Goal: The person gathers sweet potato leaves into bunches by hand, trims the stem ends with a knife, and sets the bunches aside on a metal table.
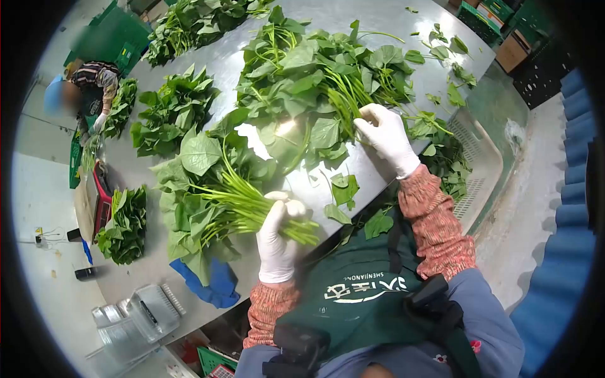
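Note:
In a white glove, my left hand (pixel 279 242) is wrapped round a bunch of leafy greens (pixel 236 200), its stems pointing right and its broad leaves spreading left over the table. My right hand (pixel 384 135), also gloved, is closed at the edge of a large heap of leafy greens (pixel 283 69). Its thumb and fingers pinch green stems (pixel 345 107) there. Between my hands, a few loose leaves (pixel 341 192) lie near the table's front edge.
Several bundles of greens (pixel 173 113) stand on the metal table (pixel 217 57). At left a co-worker (pixel 94 82) handles greens beside a red device (pixel 103 198). Clear plastic packaging (pixel 142 315) and a blue cloth (pixel 205 283) lie front left. A white crate (pixel 482 164) is at right.

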The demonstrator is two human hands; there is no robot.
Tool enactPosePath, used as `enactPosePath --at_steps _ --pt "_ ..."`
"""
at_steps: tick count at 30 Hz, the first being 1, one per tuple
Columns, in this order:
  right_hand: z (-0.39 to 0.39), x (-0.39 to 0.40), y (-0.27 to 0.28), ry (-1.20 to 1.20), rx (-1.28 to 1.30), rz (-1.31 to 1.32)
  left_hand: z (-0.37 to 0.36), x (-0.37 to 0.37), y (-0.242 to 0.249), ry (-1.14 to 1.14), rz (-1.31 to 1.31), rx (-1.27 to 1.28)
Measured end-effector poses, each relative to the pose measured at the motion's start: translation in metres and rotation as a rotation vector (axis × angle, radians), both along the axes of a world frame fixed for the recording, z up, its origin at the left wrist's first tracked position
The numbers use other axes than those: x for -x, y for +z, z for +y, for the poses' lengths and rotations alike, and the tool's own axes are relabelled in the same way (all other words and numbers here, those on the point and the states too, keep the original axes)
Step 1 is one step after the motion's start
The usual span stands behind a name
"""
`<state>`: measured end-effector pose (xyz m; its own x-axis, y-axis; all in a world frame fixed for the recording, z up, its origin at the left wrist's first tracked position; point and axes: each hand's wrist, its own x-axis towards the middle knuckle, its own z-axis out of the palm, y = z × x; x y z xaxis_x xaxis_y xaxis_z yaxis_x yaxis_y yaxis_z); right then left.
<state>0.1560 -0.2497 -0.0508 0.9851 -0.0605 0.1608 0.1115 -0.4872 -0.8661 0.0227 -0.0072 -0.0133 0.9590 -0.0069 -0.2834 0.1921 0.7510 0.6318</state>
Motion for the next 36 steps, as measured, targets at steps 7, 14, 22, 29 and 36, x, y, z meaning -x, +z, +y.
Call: enactPosePath --at_steps 7,14,22,29,36 --pt "0.006 0.033 0.052 0.055 -0.614 0.205 -0.005 -0.004 -0.001 -0.006 0.016 0.019" --pt "0.018 0.049 0.064 0.022 -0.801 0.003 -0.005 -0.003 0.003 0.016 0.035 0.004" --pt "0.026 0.047 0.067 -0.044 -0.76 -0.115 -0.005 -0.001 0.001 0.022 0.035 -0.017" --pt "0.024 0.038 0.117 0.176 -0.633 -0.139 -0.01 -0.002 0.002 0.015 0.055 -0.001" --pt "0.082 0.089 0.064 0.343 -0.31 -0.012 -0.009 -0.002 -0.002 0.016 -0.009 0.0"
